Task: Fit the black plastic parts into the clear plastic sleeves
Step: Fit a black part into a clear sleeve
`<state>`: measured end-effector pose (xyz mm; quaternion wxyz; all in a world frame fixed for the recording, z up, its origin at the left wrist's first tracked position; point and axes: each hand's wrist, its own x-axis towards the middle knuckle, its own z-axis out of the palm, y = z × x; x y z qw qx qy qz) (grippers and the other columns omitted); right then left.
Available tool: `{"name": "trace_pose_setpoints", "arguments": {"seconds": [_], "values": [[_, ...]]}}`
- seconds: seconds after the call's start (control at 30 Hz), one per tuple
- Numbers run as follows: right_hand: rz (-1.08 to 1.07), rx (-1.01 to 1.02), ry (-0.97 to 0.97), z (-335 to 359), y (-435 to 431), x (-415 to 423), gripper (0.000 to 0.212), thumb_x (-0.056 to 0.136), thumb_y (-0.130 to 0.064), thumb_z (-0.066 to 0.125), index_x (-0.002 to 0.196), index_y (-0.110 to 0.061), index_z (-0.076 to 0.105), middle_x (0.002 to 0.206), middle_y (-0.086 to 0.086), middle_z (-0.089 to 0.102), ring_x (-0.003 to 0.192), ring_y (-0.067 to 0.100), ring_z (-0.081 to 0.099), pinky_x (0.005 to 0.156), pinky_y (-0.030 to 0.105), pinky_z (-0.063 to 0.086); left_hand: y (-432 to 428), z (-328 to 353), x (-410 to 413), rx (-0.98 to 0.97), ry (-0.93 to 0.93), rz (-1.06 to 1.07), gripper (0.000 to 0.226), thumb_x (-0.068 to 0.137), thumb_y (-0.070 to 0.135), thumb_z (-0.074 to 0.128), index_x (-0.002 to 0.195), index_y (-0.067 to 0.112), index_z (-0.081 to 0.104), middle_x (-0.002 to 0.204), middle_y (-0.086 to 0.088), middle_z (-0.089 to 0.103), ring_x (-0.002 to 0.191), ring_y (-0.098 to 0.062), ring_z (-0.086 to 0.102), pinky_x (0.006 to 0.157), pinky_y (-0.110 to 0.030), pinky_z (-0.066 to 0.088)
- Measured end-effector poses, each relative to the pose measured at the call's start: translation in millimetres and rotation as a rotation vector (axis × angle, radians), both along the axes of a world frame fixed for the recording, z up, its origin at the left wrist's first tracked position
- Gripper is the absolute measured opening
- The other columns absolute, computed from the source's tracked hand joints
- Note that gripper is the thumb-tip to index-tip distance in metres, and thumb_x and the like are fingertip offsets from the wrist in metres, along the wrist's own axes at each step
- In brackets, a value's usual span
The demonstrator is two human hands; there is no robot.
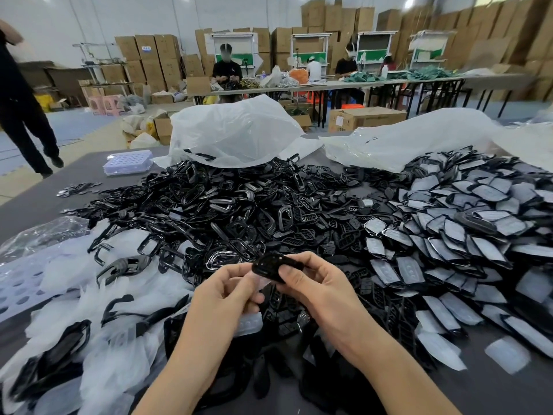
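Black plastic part (pixel 269 265): I see it raised above the table (pixel 39 202) between both hands, in front of the loose pile of black parts (pixel 227 205).
Clear sleeve (pixel 259 282): a thin see-through film at the part's lower edge; I cannot tell how far the part is in.
Left hand (pixel 227 292): fingers curled, thumb and fingertips pinching the sleeve's edge.
Right hand (pixel 314 284): thumb and forefinger pinching the black part at its right end, the other fingers curled beneath.
Weight: I judge both very light; one pinch carries each.
Stiffness: the part looks rigid and glossy, so likely slippery; the sleeve is limp and will buckle if pushed.
Where to hold: I would keep the part by its outer rim and the sleeve by its mouth, held apart.
Risk: thin film may crease or tear on a corner.
Finished stock: sleeved parts (pixel 466 232) heaped at the right.
Spare sleeves (pixel 86 298): a white heap at the left, within reach.
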<state>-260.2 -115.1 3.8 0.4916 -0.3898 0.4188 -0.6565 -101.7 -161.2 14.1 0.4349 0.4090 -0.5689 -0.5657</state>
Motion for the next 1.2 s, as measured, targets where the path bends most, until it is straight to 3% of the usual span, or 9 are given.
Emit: {"name": "trace_pose_setpoints", "arguments": {"seconds": [0.07, 0.13, 0.27, 0.4, 0.57, 0.8, 0.97, 1.07, 1.2], "values": [[0.005, -0.011, -0.052, 1.4, 0.9, -0.2, 0.020, 0.077, -0.031, 0.085, 0.094, -0.022, 0.079, 0.112, 0.020, 0.073, 0.102, 0.024, 0.071, 0.087, 0.028, 0.057, 1.6, -0.1, -1.6, 0.121, 0.162, -0.013, 0.009, 0.094, 0.013, 0.065, 0.091, 0.015, 0.073, 0.071, -0.007, 0.069, 0.059, -0.013, 0.062, 0.055, -0.021, 0.053], [0.002, -0.021, -0.097, 3.7, 2.3, -1.1, 0.014, 0.080, -0.027, 0.084, 0.092, -0.023, 0.078, 0.110, 0.017, 0.075, 0.098, 0.026, 0.074, 0.082, 0.026, 0.058, 0.0, -1.5, -0.7, 0.098, 0.191, 0.021, 0.013, 0.094, 0.014, 0.065, 0.087, 0.018, 0.075, 0.072, -0.009, 0.069, 0.057, -0.015, 0.064, 0.052, -0.022, 0.054], [-0.147, 0.032, -0.122, 5.4, 2.0, -8.7, 0.010, 0.091, -0.015, 0.071, 0.100, -0.015, 0.072, 0.099, 0.014, 0.078, 0.088, 0.026, 0.077, 0.072, 0.025, 0.059, -4.4, -1.9, 3.9, -0.078, 0.072, 0.023, 0.024, 0.097, 0.011, 0.060, 0.092, 0.027, 0.077, 0.070, -0.002, 0.067, 0.061, -0.012, 0.063, 0.057, -0.020, 0.054], [-0.219, 0.087, 0.013, 0.7, 1.0, -11.9, 0.017, 0.099, -0.009, 0.063, 0.115, -0.014, 0.065, 0.095, 0.011, 0.079, 0.089, 0.024, 0.077, 0.070, 0.022, 0.059, -0.7, -3.0, 2.9, -0.209, -0.053, -0.044, 0.027, 0.097, 0.009, 0.060, 0.105, 0.032, 0.072, 0.081, 0.005, 0.071, 0.072, -0.011, 0.068, 0.070, -0.021, 0.056], [-0.135, 0.082, 0.072, 0.2, 2.7, -5.5, 0.019, 0.097, -0.006, 0.066, 0.103, -0.023, 0.073, 0.081, 0.007, 0.077, 0.079, 0.020, 0.076, 0.072, 0.023, 0.059, 5.6, -2.5, -1.9, -0.245, -0.104, -0.046, 0.019, 0.091, 0.016, 0.070, 0.087, 0.035, 0.071, 0.079, 0.000, 0.074, 0.071, -0.009, 0.068, 0.070, -0.018, 0.054], [-0.002, 0.073, 0.072, 0.7, 5.1, 1.5, 0.015, 0.096, -0.010, 0.069, 0.110, -0.017, 0.070, 0.091, 0.011, 0.079, 0.088, 0.022, 0.077, 0.076, 0.025, 0.060, 7.2, -4.3, -4.9, -0.229, -0.027, 0.089, 0.004, 0.091, 0.017, 0.070, 0.091, 0.021, 0.069, 0.082, -0.002, 0.074, 0.066, -0.014, 0.070, 0.061, -0.018, 0.053], [0.044, 0.037, 0.054, -2.5, 5.3, 4.8, 0.018, 0.098, -0.005, 0.064, 0.114, -0.013, 0.067, 0.095, 0.014, 0.078, 0.093, 0.025, 0.077, 0.079, 0.025, 0.060, 9.6, -5.1, -6.4, -0.204, 0.008, 0.134, 0.011, 0.092, 0.022, 0.069, 0.085, 0.030, 0.068, 0.075, -0.004, 0.074, 0.063, -0.015, 0.069, 0.058, -0.016, 0.051], [0.064, 0.036, 0.043, -1.4, 5.8, 3.1, 0.018, 0.099, -0.007, 0.064, 0.115, -0.014, 0.067, 0.096, 0.016, 0.078, 0.095, 0.028, 0.076, 0.080, 0.027, 0.060, 9.5, -5.7, -7.3, -0.223, 0.008, 0.135, 0.009, 0.092, 0.021, 0.069, 0.091, 0.029, 0.064, 0.075, 0.000, 0.072, 0.062, -0.012, 0.066, 0.057, -0.016, 0.050], [0.098, 0.039, -0.014, 2.5, 6.4, 2.8, 0.018, 0.095, -0.015, 0.069, 0.113, -0.014, 0.069, 0.099, 0.020, 0.077, 0.096, 0.030, 0.076, 0.079, 0.026, 0.060, 8.2, -4.4, -3.6, -0.247, -0.003, 0.059, 0.017, 0.092, 0.026, 0.067, 0.100, 0.041, 0.065, 0.083, 0.005, 0.071, 0.064, -0.007, 0.064, 0.061, -0.018, 0.053]]}}
